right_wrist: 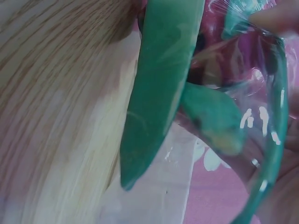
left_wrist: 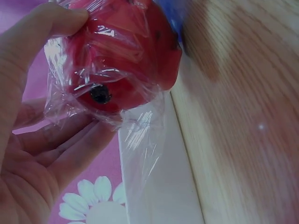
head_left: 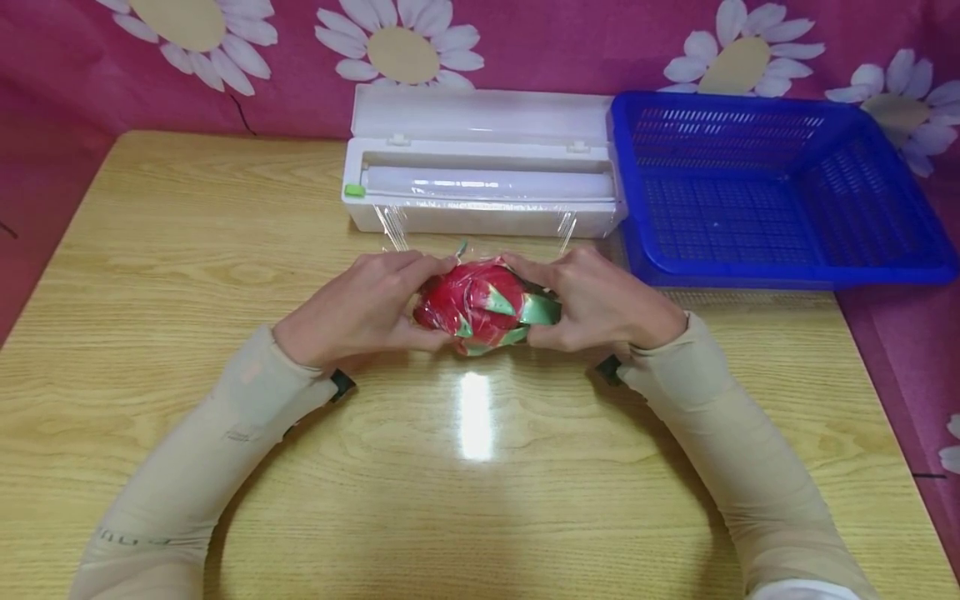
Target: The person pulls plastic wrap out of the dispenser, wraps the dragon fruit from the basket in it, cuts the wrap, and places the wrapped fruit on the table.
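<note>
While both hands are meeting over the middle of the tabletop, the left hand is closing its grip on the left end of the dragon fruit, thumb and fingers curling round the wrapped red skin; the left wrist view is showing the thumb over the top and the fingers cupping beneath. Cling film is lying tight over the fruit and is trailing away to the far side, toward the white film dispenser, where two strands are running to its front edge. Fruit's long axis is running left to right, blunt red end toward the left hand, green-scaled end toward the right. Right hand is gripping that green end, fingers curling round it; the right wrist view is showing the green scales under film. Both hands are equally near. Blue basket is standing at the far right, just beside the dispenser.
</note>
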Available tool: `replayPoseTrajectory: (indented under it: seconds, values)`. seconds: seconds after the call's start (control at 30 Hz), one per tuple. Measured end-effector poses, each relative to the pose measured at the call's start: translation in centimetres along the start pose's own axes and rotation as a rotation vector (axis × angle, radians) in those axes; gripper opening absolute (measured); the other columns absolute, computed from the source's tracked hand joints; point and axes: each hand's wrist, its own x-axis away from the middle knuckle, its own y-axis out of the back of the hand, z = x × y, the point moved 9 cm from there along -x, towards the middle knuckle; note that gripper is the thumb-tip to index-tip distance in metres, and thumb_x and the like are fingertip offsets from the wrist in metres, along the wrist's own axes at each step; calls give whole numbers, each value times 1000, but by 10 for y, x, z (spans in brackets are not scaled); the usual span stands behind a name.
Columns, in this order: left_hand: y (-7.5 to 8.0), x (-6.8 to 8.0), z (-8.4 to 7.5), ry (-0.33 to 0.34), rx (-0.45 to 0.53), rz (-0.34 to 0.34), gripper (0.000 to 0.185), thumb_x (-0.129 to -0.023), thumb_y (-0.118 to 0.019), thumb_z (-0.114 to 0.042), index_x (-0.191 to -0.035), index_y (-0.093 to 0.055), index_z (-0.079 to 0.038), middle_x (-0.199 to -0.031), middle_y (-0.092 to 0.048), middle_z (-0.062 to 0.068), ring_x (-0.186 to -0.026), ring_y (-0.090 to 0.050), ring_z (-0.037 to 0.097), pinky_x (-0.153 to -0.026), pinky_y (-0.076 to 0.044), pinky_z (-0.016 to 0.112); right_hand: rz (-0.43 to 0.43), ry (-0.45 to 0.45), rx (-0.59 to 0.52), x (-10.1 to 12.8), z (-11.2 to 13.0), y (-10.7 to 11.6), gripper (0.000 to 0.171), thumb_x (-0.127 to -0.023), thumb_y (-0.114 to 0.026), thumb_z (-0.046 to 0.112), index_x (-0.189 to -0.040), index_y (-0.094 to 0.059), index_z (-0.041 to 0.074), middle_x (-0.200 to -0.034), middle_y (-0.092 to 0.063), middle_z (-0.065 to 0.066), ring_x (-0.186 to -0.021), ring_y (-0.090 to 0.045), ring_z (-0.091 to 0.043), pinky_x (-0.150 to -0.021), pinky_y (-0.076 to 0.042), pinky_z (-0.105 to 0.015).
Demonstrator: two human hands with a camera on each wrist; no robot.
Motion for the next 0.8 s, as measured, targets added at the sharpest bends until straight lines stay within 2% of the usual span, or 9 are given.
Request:
replayPoseTrajectory:
  seconds: [0.47, 0.8]
  values:
    - [-1, -1, 1, 37, 49, 32, 78, -76, -91, -36, -137, -62, 3, -122, -75, 16, -97, -77, 22, -84, -65, 35, 36, -31, -25, 0, 1, -1, 79, -72, -73, 29, -143, -59, -2, -56, -32, 14, -47, -28, 0, -42, -28, -21]
    - [-2, -2, 4, 63, 60, 54, 77, -76, -89, -38, -137, -63, 2, -119, -77, 15, -84, -73, 16, -79, -66, 33, 86, -65, -40, 0, 0, -6, 77, -74, -70, 27, -145, -57, -1, -53, -33, 13, -44, -29, -1, -40, -29, -22]
